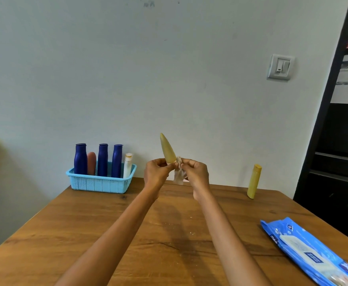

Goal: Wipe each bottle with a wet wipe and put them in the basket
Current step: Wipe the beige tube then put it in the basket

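My left hand [156, 172] grips the lower end of a yellow tapered bottle [167, 148], which points up and slightly left above the table. My right hand [194, 172] pinches a crumpled wet wipe [179, 175] against the bottle's lower end. A light blue basket [98, 183] stands at the table's back left. It holds three dark blue bottles [102, 159], an orange-brown bottle [91, 163] and a white bottle [127, 165], all upright. Another yellow bottle [254, 181] stands alone at the back right.
A blue pack of wet wipes [313, 252] lies near the right edge of the wooden table [65, 234]. The wall with a light switch [280, 67] is right behind the table. A dark door or cabinet [338, 162] stands at the right.
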